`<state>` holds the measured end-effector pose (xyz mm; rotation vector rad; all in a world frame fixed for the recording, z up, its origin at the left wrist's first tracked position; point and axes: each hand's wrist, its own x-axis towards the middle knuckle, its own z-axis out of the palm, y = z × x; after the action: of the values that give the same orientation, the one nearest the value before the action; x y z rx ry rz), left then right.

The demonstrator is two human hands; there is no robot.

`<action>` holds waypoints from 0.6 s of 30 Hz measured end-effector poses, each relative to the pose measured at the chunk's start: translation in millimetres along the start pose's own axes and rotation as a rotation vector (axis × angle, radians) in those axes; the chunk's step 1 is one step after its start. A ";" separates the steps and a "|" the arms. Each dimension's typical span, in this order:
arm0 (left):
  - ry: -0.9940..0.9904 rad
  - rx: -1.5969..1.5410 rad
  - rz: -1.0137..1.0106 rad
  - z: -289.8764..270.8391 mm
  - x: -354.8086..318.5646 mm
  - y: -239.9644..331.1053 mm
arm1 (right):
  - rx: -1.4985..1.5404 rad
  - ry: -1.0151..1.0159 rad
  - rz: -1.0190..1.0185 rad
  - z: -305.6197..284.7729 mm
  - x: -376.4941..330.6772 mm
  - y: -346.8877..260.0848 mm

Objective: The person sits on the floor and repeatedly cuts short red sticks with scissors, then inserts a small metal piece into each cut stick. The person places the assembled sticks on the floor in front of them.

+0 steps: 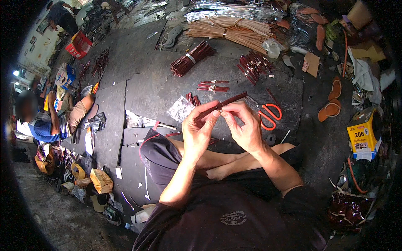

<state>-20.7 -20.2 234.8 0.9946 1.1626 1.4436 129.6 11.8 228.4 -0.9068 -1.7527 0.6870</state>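
Observation:
Between my two hands a dark red strap (pixel 233 98) is held up, slanting to the upper right. My left hand (pixel 200 127) pinches its near end. Thumb and fingertips of my right hand (pixel 243 125) close on its middle, where a small shiny piece shows; its kind is too small to tell. Just beyond lie a few dark red straps with shiny metal pieces (pixel 213 87). A clear plastic bag (pixel 181 109) rests left of my left hand, beside short red straps (pixel 193 99). Orange-handled scissors (pixel 271 117) lie right of my right hand, their blades partly hidden behind it.
Farther off lie a banded bundle of dark red straps (pixel 190 59), a pile of straps with metal pieces (pixel 254 67) and bundled tan strips (pixel 230 32). Sandals (pixel 331 106) and a yellow can (pixel 362 136) stand right. Another person (pixel 42 119) sits at the left.

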 end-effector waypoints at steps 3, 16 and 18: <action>0.090 -0.042 0.056 9.6 -4.2 -8.1 | 0.204 0.159 0.212 14.6 -10.1 0.0; 0.172 -0.107 0.110 17.5 -3.9 -21.4 | 0.130 0.220 0.085 17.5 -7.7 -3.8; 0.178 -0.114 0.105 18.0 -3.2 -22.0 | 0.122 0.199 0.076 15.4 -5.7 -4.5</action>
<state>1.5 -19.3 216.9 0.8724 1.1541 1.6911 115.1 4.0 223.9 -0.9279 -1.4915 0.7197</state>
